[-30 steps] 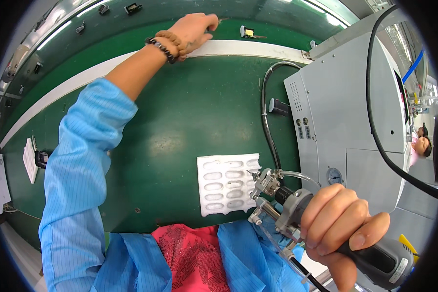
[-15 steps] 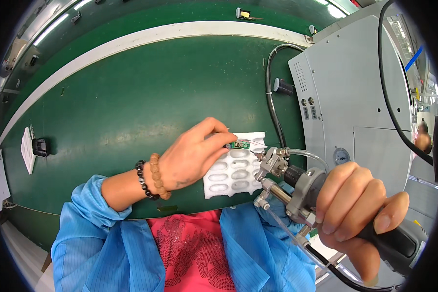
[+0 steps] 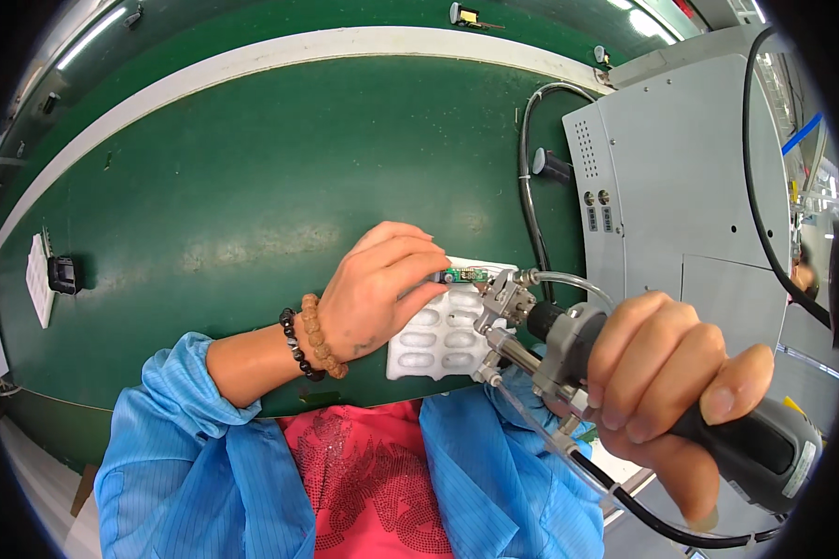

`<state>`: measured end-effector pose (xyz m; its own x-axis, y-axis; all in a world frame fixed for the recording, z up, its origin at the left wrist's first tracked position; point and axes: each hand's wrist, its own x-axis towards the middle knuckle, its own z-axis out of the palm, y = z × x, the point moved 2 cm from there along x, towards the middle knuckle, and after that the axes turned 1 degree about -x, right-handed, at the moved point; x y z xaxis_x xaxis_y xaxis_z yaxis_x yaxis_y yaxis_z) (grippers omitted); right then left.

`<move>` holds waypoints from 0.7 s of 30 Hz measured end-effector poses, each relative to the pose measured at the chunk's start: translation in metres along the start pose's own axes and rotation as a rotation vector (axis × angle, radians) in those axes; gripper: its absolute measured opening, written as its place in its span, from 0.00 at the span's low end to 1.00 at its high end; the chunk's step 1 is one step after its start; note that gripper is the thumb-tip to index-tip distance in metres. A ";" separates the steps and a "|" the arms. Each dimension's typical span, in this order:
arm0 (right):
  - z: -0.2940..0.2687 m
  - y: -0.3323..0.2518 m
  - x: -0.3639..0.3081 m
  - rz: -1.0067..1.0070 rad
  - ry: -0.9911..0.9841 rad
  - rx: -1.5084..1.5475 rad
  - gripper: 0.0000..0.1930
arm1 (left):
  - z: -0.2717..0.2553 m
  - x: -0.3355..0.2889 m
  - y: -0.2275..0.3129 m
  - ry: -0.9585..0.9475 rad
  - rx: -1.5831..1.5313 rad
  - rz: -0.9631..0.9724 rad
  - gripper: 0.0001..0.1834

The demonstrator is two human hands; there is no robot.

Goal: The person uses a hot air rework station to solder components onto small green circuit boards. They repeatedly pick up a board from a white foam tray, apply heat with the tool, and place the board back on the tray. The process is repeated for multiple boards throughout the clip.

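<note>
My left hand pinches one end of a small green circuit board between thumb and fingers, above a white moulded tray with oval hollows. Wrapped around the black handle of a dispensing gun is my right hand. The gun has metal fittings, and clear and black hoses run from it. Its front end points left and is right beside the board's free end. The fittings hide the tip, so I cannot tell whether it touches the board.
A large grey machine stands on the right, with a black hose curving along its side. Near it lies a black cylinder with a pale cap. At the far left of the green table are a black holder and a white tray.
The dispensing gun has shifted left and slightly up, and its front end now covers the right part of the tray. My left hand still holds the board, which has moved slightly right.
</note>
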<state>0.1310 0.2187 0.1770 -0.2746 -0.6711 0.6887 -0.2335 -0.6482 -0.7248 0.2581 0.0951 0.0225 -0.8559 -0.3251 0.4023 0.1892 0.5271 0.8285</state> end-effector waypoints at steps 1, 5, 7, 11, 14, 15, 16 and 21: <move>0.000 0.003 0.000 -0.005 0.000 0.014 0.30 | 0.000 -0.001 -0.001 0.001 0.008 -0.001 0.16; 0.001 0.004 0.001 -0.003 0.004 0.009 0.30 | 0.001 0.000 -0.002 0.003 0.001 -0.002 0.17; 0.003 0.008 0.002 0.017 0.008 0.006 0.30 | 0.001 0.000 -0.003 0.006 -0.014 -0.013 0.17; 0.005 0.012 -0.001 0.045 0.018 0.022 0.31 | 0.003 0.000 -0.003 0.006 -0.012 -0.032 0.17; 0.004 0.013 -0.003 0.027 0.045 0.030 0.31 | 0.004 0.003 -0.002 0.006 -0.020 -0.008 0.17; 0.004 0.016 -0.003 0.027 0.044 0.045 0.30 | 0.004 0.002 -0.003 0.009 -0.010 -0.012 0.17; 0.004 0.019 -0.004 0.027 0.043 0.059 0.30 | 0.003 0.000 -0.003 0.011 0.000 -0.017 0.17; 0.008 0.022 -0.003 0.061 0.036 0.032 0.30 | 0.004 -0.001 -0.004 0.022 -0.019 -0.005 0.17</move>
<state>0.1338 0.2033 0.1595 -0.3213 -0.6966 0.6415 -0.1853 -0.6180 -0.7640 0.2561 0.0960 0.0173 -0.8459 -0.3454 0.4063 0.1942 0.5101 0.8379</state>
